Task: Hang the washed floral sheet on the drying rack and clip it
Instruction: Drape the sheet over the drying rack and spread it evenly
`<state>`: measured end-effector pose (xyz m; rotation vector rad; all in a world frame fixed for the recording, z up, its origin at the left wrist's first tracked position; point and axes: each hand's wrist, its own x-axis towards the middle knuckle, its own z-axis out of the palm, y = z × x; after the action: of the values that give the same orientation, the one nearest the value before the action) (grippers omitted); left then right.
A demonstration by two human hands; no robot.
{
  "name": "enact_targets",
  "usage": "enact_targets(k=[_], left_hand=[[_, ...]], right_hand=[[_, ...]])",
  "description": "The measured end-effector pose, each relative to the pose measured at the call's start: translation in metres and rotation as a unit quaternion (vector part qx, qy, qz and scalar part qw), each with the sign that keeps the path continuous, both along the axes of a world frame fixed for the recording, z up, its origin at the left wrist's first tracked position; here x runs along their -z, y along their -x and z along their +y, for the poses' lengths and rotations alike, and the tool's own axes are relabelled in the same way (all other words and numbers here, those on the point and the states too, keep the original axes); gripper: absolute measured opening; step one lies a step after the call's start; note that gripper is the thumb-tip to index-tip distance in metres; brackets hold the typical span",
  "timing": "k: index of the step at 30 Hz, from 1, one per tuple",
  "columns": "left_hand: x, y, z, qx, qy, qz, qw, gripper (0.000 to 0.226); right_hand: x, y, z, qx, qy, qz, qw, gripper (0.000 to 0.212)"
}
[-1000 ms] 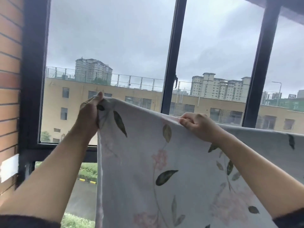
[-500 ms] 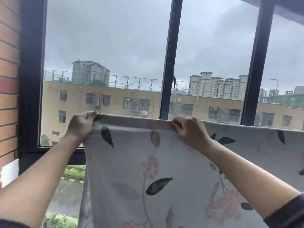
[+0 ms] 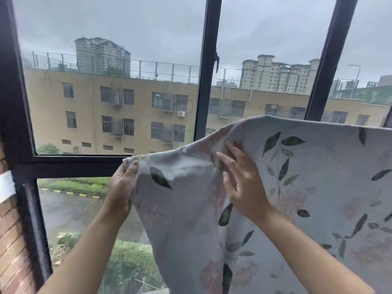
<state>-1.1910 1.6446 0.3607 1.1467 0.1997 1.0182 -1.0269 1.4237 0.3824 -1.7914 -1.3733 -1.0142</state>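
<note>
**A:** Your floral sheet (image 3: 297, 198) fills the lower right of the frame. It is thin, pale grey-blue cloth printed with dark pointed leaves and faded pink blossoms.

**B:** Its top edge runs smooth and nearly level at the right, then sags in a soft curve down to your left grip (image 3: 124, 185) at lower centre. The cloth hides whatever carries that edge.

**A:** Your left grip pinches the sheet's corner, fingers curled round a small crumpled bunch of it.

**B:** Your right grip (image 3: 241, 183) is spread, fingers nearly straight, lying against the front of the cloth just under the sagging edge. Creases gather beside its fingertips.

**A:** Below the pinched corner, the side edge hangs in loose folds toward bottom centre.

**B:** Behind the sheet you have the window frame (image 3: 209, 81), with dark, smooth, straight bars dividing the glass. A rough red brick wall (image 3: 10, 251) sits at lower left.

**A:** Through the glass a flat beige building (image 3: 127, 115) crosses the middle, and a wet grey road (image 3: 70, 209) lies below it.
</note>
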Motion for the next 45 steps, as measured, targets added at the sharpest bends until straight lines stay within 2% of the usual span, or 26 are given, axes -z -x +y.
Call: enact_targets(k=[2,6,7,10,12,16,19,22,24,27,30,34,38,40,41,45], left_hand=[[0.027,0.0,-0.018,0.02,0.038,0.003,0.999,0.018],[0.086,0.003,-0.061,0.013,0.097,0.034,0.995,0.055],[0.099,0.003,-0.074,0.007,0.092,0.05,0.994,0.057],[0.13,0.003,-0.117,-0.031,0.082,0.096,0.992,0.029],[0.15,0.004,-0.148,-0.053,0.087,0.116,0.988,0.022],[0.199,0.015,-0.211,-0.054,0.107,0.165,0.979,0.044],[0.233,0.028,-0.251,-0.049,0.124,0.223,0.966,0.052],[0.258,0.038,-0.277,-0.041,0.099,0.275,0.955,0.058],[0.278,0.038,-0.281,-0.034,0.056,0.339,0.939,0.061],[0.312,0.035,-0.273,0.0,0.019,0.419,0.908,0.068],[0.353,0.031,-0.269,0.027,-0.001,0.446,0.894,0.07],[0.434,0.028,-0.28,0.012,-0.056,0.443,0.895,0.047],[0.537,0.009,-0.289,-0.057,-0.043,0.426,0.902,0.051],[0.586,-0.005,-0.288,-0.085,-0.025,0.409,0.908,0.05],[0.609,-0.011,-0.287,-0.097,-0.016,0.399,0.911,0.052],[0.68,-0.036,-0.275,-0.155,0.001,0.386,0.91,0.078]], right_hand=[[0.028,0.0,-0.005,-0.02,0.016,0.037,0.999,0.043],[0.084,0.01,-0.018,-0.071,0.023,0.097,0.993,0.04],[0.095,0.013,-0.022,-0.085,0.025,0.105,0.99,0.04],[0.119,0.022,-0.04,-0.12,0.03,0.161,0.979,0.039],[0.133,0.028,-0.056,-0.143,0.048,0.198,0.969,0.039],[0.175,0.028,-0.097,-0.18,0.114,0.228,0.95,0.047],[0.219,0.026,-0.133,-0.163,0.192,0.294,0.922,0.061],[0.256,0.022,-0.16,-0.131,0.252,0.379,0.881,0.06],[0.274,0.02,-0.164,-0.123,0.256,0.433,0.856,0.053],[0.307,0.02,-0.161,-0.095,0.213,0.537,0.811,0.046],[0.357,0.016,-0.159,-0.054,0.169,0.626,0.759,0.038],[0.451,0.006,-0.16,-0.035,0.099,0.753,0.65,0.026],[0.558,-0.013,-0.152,-0.042,0.022,0.85,0.525,0.025],[0.609,-0.021,-0.147,-0.073,-0.028,0.89,0.449,0.024],[0.63,-0.025,-0.144,-0.095,-0.046,0.899,0.425,0.023],[0.692,-0.044,-0.127,-0.198,-0.078,0.884,0.416,0.023]])
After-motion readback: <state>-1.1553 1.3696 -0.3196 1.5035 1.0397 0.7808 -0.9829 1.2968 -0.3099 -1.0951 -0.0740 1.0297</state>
